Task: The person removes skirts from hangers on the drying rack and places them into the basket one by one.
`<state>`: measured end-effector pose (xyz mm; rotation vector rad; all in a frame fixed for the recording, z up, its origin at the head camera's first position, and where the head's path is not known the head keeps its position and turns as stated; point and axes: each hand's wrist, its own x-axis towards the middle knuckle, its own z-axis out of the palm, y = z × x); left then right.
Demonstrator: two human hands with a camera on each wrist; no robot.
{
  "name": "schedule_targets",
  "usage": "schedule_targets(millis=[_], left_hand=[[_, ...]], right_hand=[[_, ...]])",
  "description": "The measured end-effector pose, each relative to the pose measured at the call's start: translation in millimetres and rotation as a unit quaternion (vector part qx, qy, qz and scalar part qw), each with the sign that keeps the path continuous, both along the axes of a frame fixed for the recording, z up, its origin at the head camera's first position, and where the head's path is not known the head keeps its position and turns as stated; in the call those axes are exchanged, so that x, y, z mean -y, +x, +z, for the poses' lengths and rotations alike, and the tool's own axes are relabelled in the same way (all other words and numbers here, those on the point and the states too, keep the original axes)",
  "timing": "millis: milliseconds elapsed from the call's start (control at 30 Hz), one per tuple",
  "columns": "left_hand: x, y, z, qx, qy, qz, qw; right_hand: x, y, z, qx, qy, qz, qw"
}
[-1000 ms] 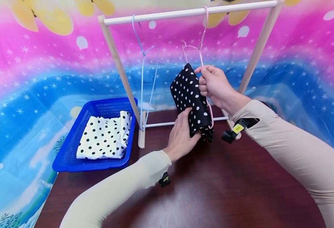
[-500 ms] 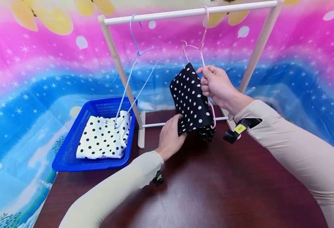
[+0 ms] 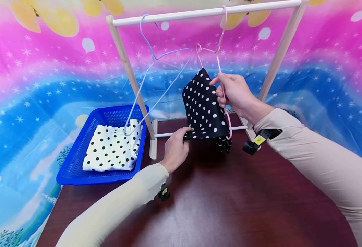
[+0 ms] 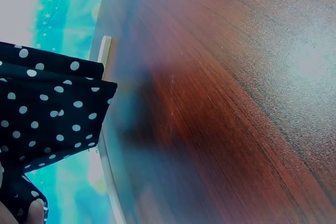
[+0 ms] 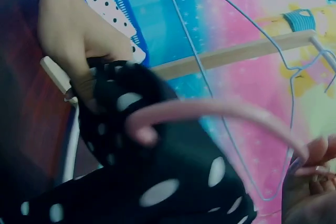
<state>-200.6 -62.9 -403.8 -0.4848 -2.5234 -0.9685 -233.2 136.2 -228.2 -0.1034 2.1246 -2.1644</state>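
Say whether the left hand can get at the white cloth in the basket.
Probably not: the left hand grips the black cloth, and in the head view the blue hanger overlaps the white cloth.

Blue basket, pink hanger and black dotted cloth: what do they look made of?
Blue basket: probably molded plastic, smooth, judging by its even color and perforated walls.
Pink hanger: slim, smooth and rounded; plastic or coated wire, the look leaves it open.
Black dotted cloth: fabric, fairly matte, since it drapes and folds; the fiber can't be told.
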Motion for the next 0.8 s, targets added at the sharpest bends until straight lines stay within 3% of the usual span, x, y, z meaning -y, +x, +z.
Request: schedule_targets(millis=[133, 233, 500, 800], left_hand=[[1.9, -1.0, 1.7, 0.013, 0.004, -0.006, 0.9999], [2.8, -1.5, 4.2, 0.008, -0.006, -0.014, 0.9998], [8.5, 3.1, 11.5, -0.054, -0.069, -0.021, 0.9959], [22.6, 6.6, 14.7, -0.138, -0.115, -0.017, 0.9836]], right_hand=[[2.2, 1.3, -5.7, 0.02, -0.037, 0.03, 0.999], [3.7, 2.6, -7.8, 0.019, -0.064, 0.03, 0.997], [4.5, 6.1, -5.8, 0.014, -0.039, -0.034, 0.999], [2.6, 11.1, -3.3, 0.006, -0.014, -0.059, 0.998]])
